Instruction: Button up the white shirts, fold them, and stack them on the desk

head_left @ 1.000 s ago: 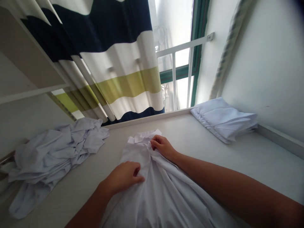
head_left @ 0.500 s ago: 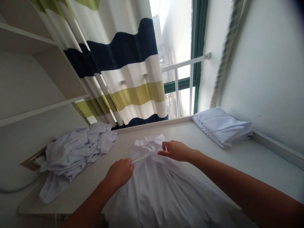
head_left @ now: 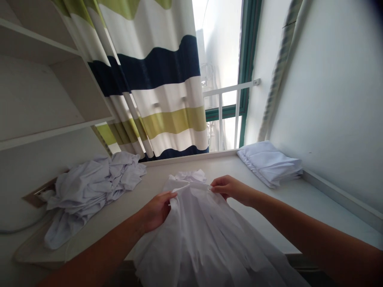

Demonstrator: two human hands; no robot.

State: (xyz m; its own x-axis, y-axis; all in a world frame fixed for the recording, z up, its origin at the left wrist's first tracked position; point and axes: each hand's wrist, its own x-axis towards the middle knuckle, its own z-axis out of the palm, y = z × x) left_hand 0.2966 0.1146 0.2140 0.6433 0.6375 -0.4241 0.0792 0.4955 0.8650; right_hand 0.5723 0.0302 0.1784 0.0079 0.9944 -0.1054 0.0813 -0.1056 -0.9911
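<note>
A white gathered cloth garment [head_left: 197, 231] lies on the white tabletop and drapes over its front edge toward me. Its ruffled top end [head_left: 191, 175] rests flat beyond my hands. My left hand [head_left: 158, 209] pinches the fabric at the left side of the gathers, thumb on top. On the right side, my right hand [head_left: 226, 187] pinches the same cloth between thumb and fingertips. A raised fold of fabric runs between the two hands. The fingers curled under the cloth are partly hidden.
A crumpled heap of white cloth [head_left: 92, 191] lies at the left by a wall socket. Folded white cloths [head_left: 269, 163] are stacked at the back right. Behind the table [head_left: 263, 215] hang a striped curtain [head_left: 161, 91] and a white railing [head_left: 230, 89]. Shelves [head_left: 44, 87] jut out upper left.
My left hand has let go of the thin white cord it was pulling and now grips the fabric. My right hand has moved slightly right and closed on the cloth's edge.
</note>
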